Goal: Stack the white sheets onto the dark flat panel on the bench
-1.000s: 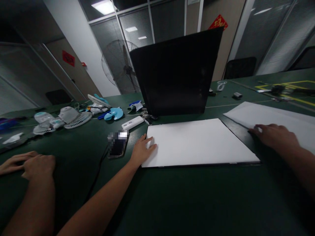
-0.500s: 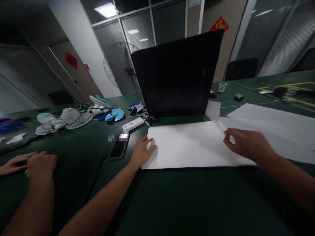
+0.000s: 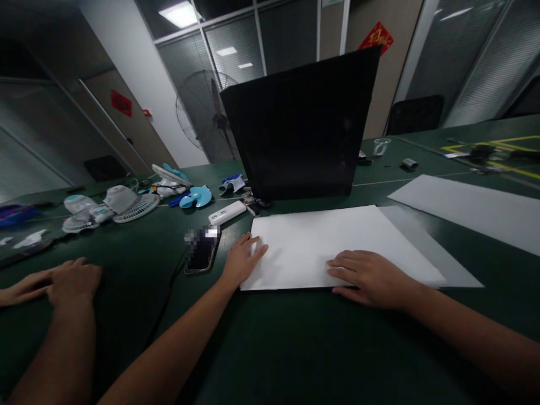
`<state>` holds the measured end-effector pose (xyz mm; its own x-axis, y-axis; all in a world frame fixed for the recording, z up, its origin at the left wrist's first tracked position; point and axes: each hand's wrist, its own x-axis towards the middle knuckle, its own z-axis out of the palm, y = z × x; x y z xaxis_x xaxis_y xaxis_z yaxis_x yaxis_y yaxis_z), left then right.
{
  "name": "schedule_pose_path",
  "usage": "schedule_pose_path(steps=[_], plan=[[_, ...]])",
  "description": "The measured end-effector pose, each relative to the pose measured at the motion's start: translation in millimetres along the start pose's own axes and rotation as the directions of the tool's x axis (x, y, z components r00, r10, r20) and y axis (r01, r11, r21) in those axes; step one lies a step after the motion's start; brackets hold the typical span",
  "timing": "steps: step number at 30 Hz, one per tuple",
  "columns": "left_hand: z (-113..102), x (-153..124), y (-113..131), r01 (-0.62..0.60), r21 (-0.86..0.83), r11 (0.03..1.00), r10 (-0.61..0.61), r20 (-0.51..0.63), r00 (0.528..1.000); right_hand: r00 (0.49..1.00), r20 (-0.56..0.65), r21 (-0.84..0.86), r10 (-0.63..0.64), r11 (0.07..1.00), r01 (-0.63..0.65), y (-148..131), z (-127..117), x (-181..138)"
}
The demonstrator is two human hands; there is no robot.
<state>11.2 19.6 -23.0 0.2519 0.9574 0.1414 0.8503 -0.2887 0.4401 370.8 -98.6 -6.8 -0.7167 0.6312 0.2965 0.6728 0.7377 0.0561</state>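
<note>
A white sheet of paper (image 3: pixel 320 242) lies flat on the dark green table (image 3: pixel 295 349) in front of me. My left hand (image 3: pixel 241 260) rests on its left edge, fingers stretched out flat. My right hand (image 3: pixel 371 277) lies palm down on the sheet's near edge, fingers extended and holding nothing. A second, greyer sheet (image 3: pixel 434 259) sticks out from under the white one on the right.
A black upright panel (image 3: pixel 304 124) stands behind the paper. A phone (image 3: pixel 202 250) and a white power bank (image 3: pixel 228 212) lie to the left, with small fan parts (image 3: pixel 126 202) beyond. Another white sheet (image 3: pixel 472 208) lies at the right. Another person's hands (image 3: pixel 54 281) rest at far left.
My right hand came from the far right sheet, dragged a sheet leftward over the table, and now lies flat on the white paper's near edge. My left hand stayed put.
</note>
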Motion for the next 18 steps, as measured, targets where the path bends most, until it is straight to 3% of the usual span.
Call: schedule_pose_path(steps=[4, 8, 12, 16, 18], plan=[[0, 0, 2, 0.002, 0.06, 0.998, -0.001, -0.016, 1.0, 0.992, -0.124, 0.067, 0.034, 0.997, -0.026, 21, 5, -11], [4, 0, -3, -0.037, 0.037, 0.999, 0.039, -0.041, 0.998, 0.911, -0.233, -0.025, 0.341, 0.934, -0.356, 60, 1, -32], [7, 3, -11, -0.045, 0.008, 0.999, 0.045, -0.042, 0.998, 0.717, -0.185, -0.143, 0.672, 0.704, -0.696, 103, -5, -61], [10, 4, -17, -0.056, -0.024, 0.998, 0.055, -0.023, 0.998, 0.384, -0.184, -0.096, 0.905, 0.372, -0.923, 144, 0, -98], [10, 5, -19, -0.061, -0.04, 0.997, 0.06, -0.016, 0.998, 0.328, -0.257, -0.109, 0.909, 0.31, -0.945, 162, 5, -117]])
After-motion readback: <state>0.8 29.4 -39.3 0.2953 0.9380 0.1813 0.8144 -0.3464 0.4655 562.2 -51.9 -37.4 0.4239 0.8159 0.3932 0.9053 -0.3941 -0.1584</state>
